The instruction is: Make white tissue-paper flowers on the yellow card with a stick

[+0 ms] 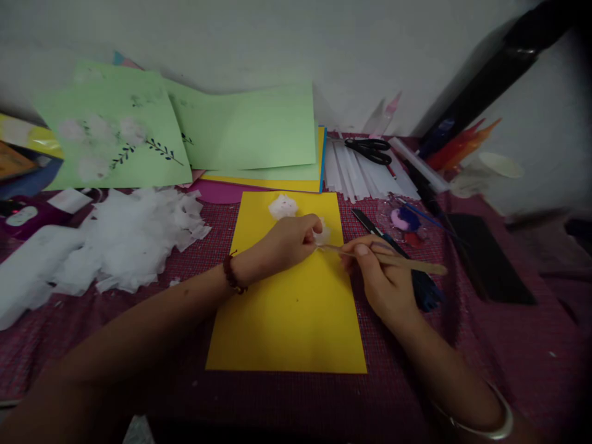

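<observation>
A yellow sheet of paper (287,327) lies flat in front of me. Near its top edge sits a white ruffled flower (283,207) that looks like thin tissue. A second white flower (324,232) is to its right, partly hidden behind my left hand. My left hand (296,239) is closed in a pinch at that second flower's edge; what lies between the fingertips is hidden. My right hand (382,274) grips a pale wooden stick (411,264), thicker at its right end. The stick's thin left end reaches the left fingertips beside the second flower.
White tissue pieces (134,234) are heaped on the left beside a purple glue gun (32,219). Green sheets (250,132) lean at the wall, one bearing flowers. Black scissors (370,148) rest on white strips (345,172). A paint palette (404,219) lies at right.
</observation>
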Demonstrator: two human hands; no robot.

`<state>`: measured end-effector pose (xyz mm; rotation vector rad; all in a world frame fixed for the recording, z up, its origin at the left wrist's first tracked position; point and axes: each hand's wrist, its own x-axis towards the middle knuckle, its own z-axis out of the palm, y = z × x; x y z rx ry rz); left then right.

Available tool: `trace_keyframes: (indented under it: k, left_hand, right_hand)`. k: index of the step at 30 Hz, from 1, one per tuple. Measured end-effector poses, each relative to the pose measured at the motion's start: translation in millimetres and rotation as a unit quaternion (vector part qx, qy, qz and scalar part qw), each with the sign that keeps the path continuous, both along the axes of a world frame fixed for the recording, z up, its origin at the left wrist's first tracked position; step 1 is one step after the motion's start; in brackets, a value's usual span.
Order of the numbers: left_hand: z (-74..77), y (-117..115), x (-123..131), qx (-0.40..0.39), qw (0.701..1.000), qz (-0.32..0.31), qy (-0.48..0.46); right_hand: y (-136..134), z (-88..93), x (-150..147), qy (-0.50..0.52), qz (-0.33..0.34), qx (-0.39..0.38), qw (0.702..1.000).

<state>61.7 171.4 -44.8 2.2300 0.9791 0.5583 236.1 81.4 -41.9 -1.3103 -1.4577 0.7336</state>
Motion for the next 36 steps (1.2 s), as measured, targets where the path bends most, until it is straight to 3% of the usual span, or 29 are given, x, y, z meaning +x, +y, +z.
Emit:
trace_keyframes:
  k: [14, 17, 22, 26, 29, 32, 36]
  left_hand:
    - [0.6, -0.4, -0.3, 0.003, 0.999, -0.009, -0.041]
    - [4.0, 1.9, -1.6, 0.023, 0.998, 0.026, -0.055]
    - [14.0, 13.8, -8.5, 0.055, 0.982, 0.141, -0.116]
    - [29.8, 21.5, -18.8, 0.048, 0.971, 0.187, -0.139]
    - [50.4, 26.2, -40.6, 0.055, 0.964, 0.223, -0.133]
    - [70.6, 32.2, -82.1, 0.066, 0.96, 0.253, -0.098]
    - [80.8, 30.5, -153.2, 0.023, 0.967, 0.253, 0.001]
  right_hand:
    - [3.2, -6.2, -1.7, -0.092, 0.026, 0.014, 0.995]
    - [3.4, -5.8, -2.1, -0.126, 0.024, 0.019, 0.992]
    - [3.5, -5.6, -3.0, -0.154, 0.02, 0.014, 0.988]
    - [3.5, -7.3, -4.1, -0.211, 0.027, 0.01, 0.977]
    - [2.6, -6.4, -4.5, -0.23, 0.041, 0.01, 0.972]
    - [0.1, -1.8, -1.2, -0.194, 0.037, 0.005, 0.98]
    - [2.4, -5.2, 12.5, -0.12, -0.058, -0.012, 0.991]
